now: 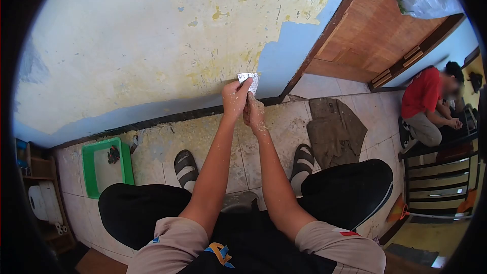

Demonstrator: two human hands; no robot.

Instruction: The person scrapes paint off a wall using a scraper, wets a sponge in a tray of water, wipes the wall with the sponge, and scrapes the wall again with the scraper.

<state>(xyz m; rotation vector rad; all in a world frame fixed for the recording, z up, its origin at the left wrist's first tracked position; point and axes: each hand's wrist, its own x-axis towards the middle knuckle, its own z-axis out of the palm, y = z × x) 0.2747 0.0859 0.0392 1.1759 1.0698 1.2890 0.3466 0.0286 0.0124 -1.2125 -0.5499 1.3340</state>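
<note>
A paint scraper (254, 82) with a pale, paint-flecked blade is in my two hands, close to the lower part of the wall (152, 45). My right hand (255, 113) is closed around its handle, which is mostly hidden. My left hand (234, 100) is closed on the blade, with the thumb lying across its face. Whether the blade's edge touches the wall cannot be made out. Bits of paint cling to my right hand and forearm. Around the blade the wall is patchy cream and yellow, with blue paint to the right and along the bottom.
Paint flakes litter the tiled floor (238, 165) between my feet. A green tray (133, 167) stands at left, a brown cloth (335, 132) lies at right. Beyond are a wooden door (368, 25), a crouching person in red (423, 94) and a dark slatted rack (439, 177).
</note>
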